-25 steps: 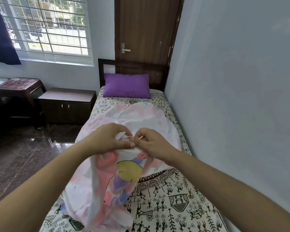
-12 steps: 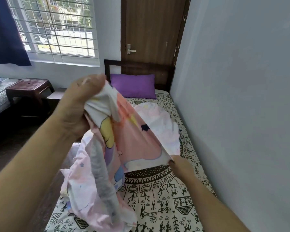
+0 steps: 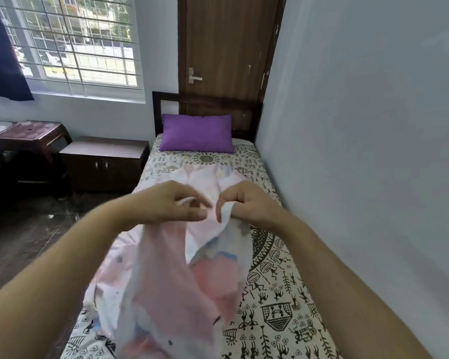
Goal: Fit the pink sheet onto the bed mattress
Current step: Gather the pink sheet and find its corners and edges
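Observation:
The pink sheet [image 3: 166, 275], pale pink with cartoon prints, hangs bunched from both my hands over the middle of the bed. My left hand [image 3: 166, 203] pinches its upper edge. My right hand [image 3: 246, 203] grips a white fold of it just beside the left. The far part of the sheet lies on the mattress [image 3: 278, 294], which is covered by a cream cloth with black figure prints. The sheet hides most of the mattress's left half.
A purple pillow [image 3: 197, 133] lies at the dark headboard. A white wall [image 3: 360, 151] runs along the bed's right side. A dark cabinet [image 3: 101, 161] and a brown stool [image 3: 29, 136] stand to the left on the dark floor. A brown door is behind the headboard.
My left hand has come down from its raised spot and my right hand has risen; both now meet at the sheet's edge over the bed's middle. The sheet hangs lower and more bunched.

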Tool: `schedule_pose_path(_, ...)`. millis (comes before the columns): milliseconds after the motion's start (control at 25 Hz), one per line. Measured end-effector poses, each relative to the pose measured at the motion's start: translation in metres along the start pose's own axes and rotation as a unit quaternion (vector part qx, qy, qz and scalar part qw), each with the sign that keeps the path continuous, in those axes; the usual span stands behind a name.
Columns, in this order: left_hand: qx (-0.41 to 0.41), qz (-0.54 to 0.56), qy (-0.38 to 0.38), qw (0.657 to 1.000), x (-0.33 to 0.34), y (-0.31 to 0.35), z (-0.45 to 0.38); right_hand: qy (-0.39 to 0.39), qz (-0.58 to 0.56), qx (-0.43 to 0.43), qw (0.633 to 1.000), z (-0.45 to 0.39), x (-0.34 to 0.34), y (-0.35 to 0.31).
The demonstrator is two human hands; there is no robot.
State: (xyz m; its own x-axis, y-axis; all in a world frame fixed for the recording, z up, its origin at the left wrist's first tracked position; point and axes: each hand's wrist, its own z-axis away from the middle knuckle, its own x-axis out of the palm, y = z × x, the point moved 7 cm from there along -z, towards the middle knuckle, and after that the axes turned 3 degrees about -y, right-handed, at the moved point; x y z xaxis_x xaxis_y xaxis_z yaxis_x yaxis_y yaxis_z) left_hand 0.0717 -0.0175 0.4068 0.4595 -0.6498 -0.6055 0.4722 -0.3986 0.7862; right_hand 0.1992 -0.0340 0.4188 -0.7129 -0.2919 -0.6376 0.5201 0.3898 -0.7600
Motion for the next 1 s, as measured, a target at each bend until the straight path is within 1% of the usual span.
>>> schedule_pose_path(40,-0.001,0.015,0.07,0.997,-0.002,0.002,-0.011,0.036,0.017,0.016,0.999,-0.006,-0.003,0.006)
schedule_pose_path(80,0.001,0.023,0.106,0.994,0.001,0.001,-0.02,0.074,0.04,0.027,0.996,-0.01,-0.006,0.011)
schedule_pose_path(120,0.005,0.01,0.124,0.992,0.005,0.002,-0.026,0.104,0.058,0.039,0.992,-0.011,-0.009,0.017)
schedule_pose_path(160,0.008,-0.012,0.138,0.99,0.007,0.004,-0.031,0.122,0.046,0.049,0.99,-0.011,-0.01,0.022)
schedule_pose_path(200,0.012,-0.024,0.142,0.99,0.007,0.006,-0.033,0.12,0.004,0.057,0.991,-0.011,-0.008,0.029)
schedule_pose_path(240,0.017,-0.015,0.128,0.991,0.008,0.006,-0.033,0.1,-0.057,0.061,0.991,-0.009,-0.004,0.036)
schedule_pose_path(280,0.015,0.013,0.107,0.994,0.008,0.007,-0.03,0.065,-0.123,0.054,0.989,-0.004,0.001,0.041)
schedule_pose_path(320,0.016,0.062,0.088,0.994,0.008,0.006,-0.026,0.029,-0.166,0.049,0.984,0.001,0.008,0.047)
schedule_pose_path(360,0.024,0.122,0.075,0.989,0.005,0.008,-0.02,-0.007,-0.175,0.055,0.983,0.006,0.015,0.053)
schedule_pose_path(400,0.045,0.184,0.065,0.98,0.003,0.012,-0.012,-0.032,-0.126,0.082,0.988,0.009,0.022,0.065)
schedule_pose_path(440,0.069,0.226,0.045,0.971,0.003,0.021,-0.004,-0.032,-0.015,0.12,0.992,0.01,0.027,0.08)
schedule_pose_path(480,0.089,0.234,0.009,0.968,0.01,0.032,0.002,-0.008,0.143,0.157,0.977,0.009,0.027,0.098)
schedule_pose_path(520,0.111,0.204,-0.036,0.972,0.021,0.045,0.006,0.042,0.281,0.195,0.939,0.008,0.023,0.114)
schedule_pose_path(560,0.134,0.132,-0.081,0.979,0.037,0.055,0.009,0.104,0.326,0.235,0.91,0.009,0.017,0.125)
schedule_pose_path(600,0.152,0.051,-0.122,0.98,0.056,0.061,0.009,0.151,0.308,0.271,0.9,0.01,0.011,0.136)
schedule_pose_path(640,0.155,-0.018,-0.16,0.975,0.074,0.061,0.007,0.185,0.223,0.309,0.906,0.012,0.004,0.146)
schedule_pose_path(680,0.14,-0.064,-0.186,0.97,0.088,0.056,0.004,0.232,0.047,0.354,0.905,0.014,-0.004,0.157)
schedule_pose_path(720,0.117,-0.091,-0.206,0.967,0.099,0.049,0.001,0.266,-0.169,0.392,0.865,0.015,-0.006,0.164)
schedule_pose_path(760,0.097,-0.111,-0.229,0.962,0.107,0.042,-0.002,0.289,-0.348,0.394,0.8,0.015,-0.005,0.167)
schedule_pose_path(800,0.074,-0.128,-0.251,0.957,0.114,0.035,-0.004,0.312,-0.44,0.371,0.756,0.014,-0.01,0.167)
schedule_pose_path(840,0.059,-0.143,-0.262,0.952,0.118,0.031,-0.007,0.341,-0.495,0.331,0.727,0.013,-0.019,0.164)
schedule_pose_path(880,0.046,-0.166,-0.257,0.951,0.117,0.029,-0.01,0.375,-0.534,0.287,0.701,0.013,-0.03,0.16)
schedule_pose_path(920,0.033,-0.191,-0.217,0.957,0.11,0.029,-0.018,0.401,-0.584,0.248,0.661,0.014,-0.039,0.158)
schedule_pose_path(960,0.019,-0.211,-0.139,0.967,0.094,0.029,-0.03,0.416,-0.626,0.221,0.621,0.017,-0.049,0.157)
schedule_pose_path(1000,0.006,-0.219,-0.021,0.976,0.067,0.032,-0.038,0.413,-0.61,0.225,0.638,0.02,-0.056,0.155)
